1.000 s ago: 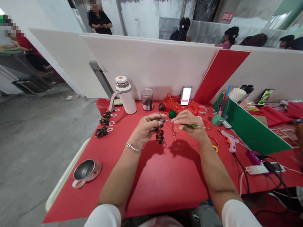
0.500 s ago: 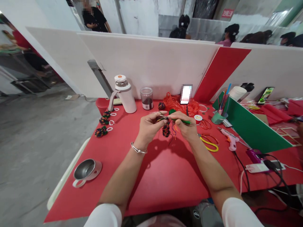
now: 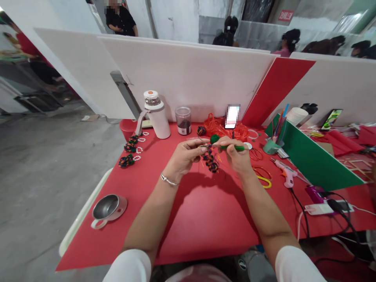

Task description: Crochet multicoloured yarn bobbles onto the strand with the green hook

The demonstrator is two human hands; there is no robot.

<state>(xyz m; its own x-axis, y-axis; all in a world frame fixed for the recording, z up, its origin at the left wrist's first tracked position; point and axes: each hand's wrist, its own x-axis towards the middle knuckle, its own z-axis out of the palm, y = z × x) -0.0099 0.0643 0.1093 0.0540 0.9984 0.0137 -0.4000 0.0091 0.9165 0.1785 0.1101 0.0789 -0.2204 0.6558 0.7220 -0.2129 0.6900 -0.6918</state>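
Observation:
My left hand (image 3: 185, 156) pinches a dark multicoloured crochet piece (image 3: 211, 163), which dangles in a twisted strip below the fingertips. In my right hand (image 3: 238, 158) is a crochet hook with a green handle (image 3: 235, 148); its thin tip meets the yarn beside my left fingers. Just behind both hands sits a small green ball (image 3: 214, 138), and farther back a dark multicoloured yarn ball (image 3: 201, 131). Loose orange and dark strands hang near the piece. The stitch at the hook's tip is too small to make out.
At left lie several crocheted pieces with bead loops (image 3: 126, 161), and a steel cup (image 3: 106, 209). Behind stand a white thermos (image 3: 158, 119), a jar (image 3: 183, 121) and a phone (image 3: 232, 116). Yellow-handled scissors (image 3: 266, 182), a glue gun (image 3: 287, 174) and a power strip (image 3: 319, 208) are at right.
The crochet piece has swung to the right and more of it shows below my fingers. My right hand has shifted slightly right with the hook. The camera view has tilted slightly.

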